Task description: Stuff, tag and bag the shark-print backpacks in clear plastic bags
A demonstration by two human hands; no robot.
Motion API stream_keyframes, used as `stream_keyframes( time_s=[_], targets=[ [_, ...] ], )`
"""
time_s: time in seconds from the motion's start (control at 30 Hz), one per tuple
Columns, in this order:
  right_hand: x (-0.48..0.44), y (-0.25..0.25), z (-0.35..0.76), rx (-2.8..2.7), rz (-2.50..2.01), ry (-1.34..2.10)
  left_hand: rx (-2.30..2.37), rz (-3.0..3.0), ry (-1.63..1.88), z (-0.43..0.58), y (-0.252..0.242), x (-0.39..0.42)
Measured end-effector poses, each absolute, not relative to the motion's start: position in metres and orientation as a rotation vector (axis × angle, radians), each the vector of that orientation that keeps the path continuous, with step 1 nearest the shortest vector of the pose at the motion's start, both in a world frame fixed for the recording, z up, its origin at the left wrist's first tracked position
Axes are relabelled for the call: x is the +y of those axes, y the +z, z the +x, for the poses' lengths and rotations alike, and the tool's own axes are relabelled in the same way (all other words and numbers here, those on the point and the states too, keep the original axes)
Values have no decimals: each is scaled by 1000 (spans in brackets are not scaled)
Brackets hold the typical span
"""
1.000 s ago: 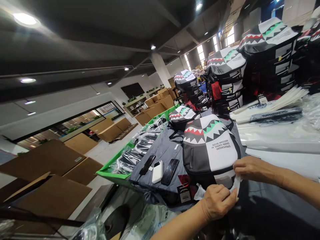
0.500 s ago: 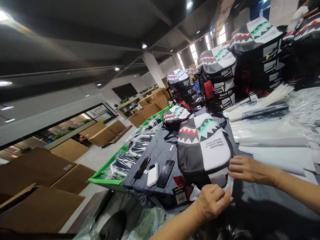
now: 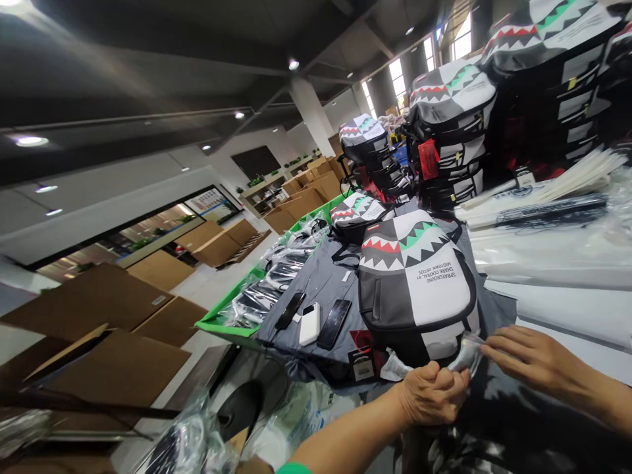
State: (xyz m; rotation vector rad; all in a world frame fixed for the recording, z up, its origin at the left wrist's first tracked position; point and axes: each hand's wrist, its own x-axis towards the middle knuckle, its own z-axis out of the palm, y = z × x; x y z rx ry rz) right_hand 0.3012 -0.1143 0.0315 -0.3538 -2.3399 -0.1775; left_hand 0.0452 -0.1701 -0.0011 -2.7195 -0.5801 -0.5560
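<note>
A black, grey and white backpack [image 3: 442,289] with a red and green zigzag tooth print lies flat in front of me, its printed lettering upside down. At its near edge, my left hand [image 3: 437,393] is closed round a strip of thin white wrapping [image 3: 467,353]. My right hand [image 3: 538,362] pinches the wrapping's right end between fingertips and thumb. Another white wrapped piece [image 3: 394,366] pokes out left of my left hand. A black hang tag [image 3: 363,366] and a red tag [image 3: 363,340] hang beside the backpack.
Two dark phones [image 3: 334,324] [image 3: 290,311] and a white power bank [image 3: 309,324] lie on the grey cloth [image 3: 323,276]. Bagged goods fill a green-edged bin [image 3: 224,324] at left. Stacked backpacks [image 3: 451,131] stand behind; plastic bags [image 3: 557,257] lie at right.
The view has shifted, so the scene sits lower left to right. My right hand has drawn away from the backpack's side, and more of the white wrapping shows between my hands.
</note>
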Motion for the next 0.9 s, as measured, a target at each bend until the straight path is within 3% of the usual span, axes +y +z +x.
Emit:
stream_keyframes(
  time_s=[0.2, 0.33, 0.43, 0.5, 0.63, 0.9],
  targets=[
    [-120, 28, 242, -2432, -226, 52, -702, -2776, -313, 34, -34, -180],
    [-113, 16, 231, -2402, -220, 24, -546, -2698, -728, 2, -7, -197],
    [-112, 15, 236, -2352, -224, 26, -965, -2571, -911, -16, 25, -188],
    [-112, 17, 239, -2356, -242, 35, -1052, -2721, -734, -23, 42, -170],
    [-111, 20, 244, -2429, -256, 12, -733, -3127, -356, -27, 61, -140],
    [-112, 25, 249, -2438, -358, -214, -606, -2944, -125, -44, 50, -133]
  ],
)
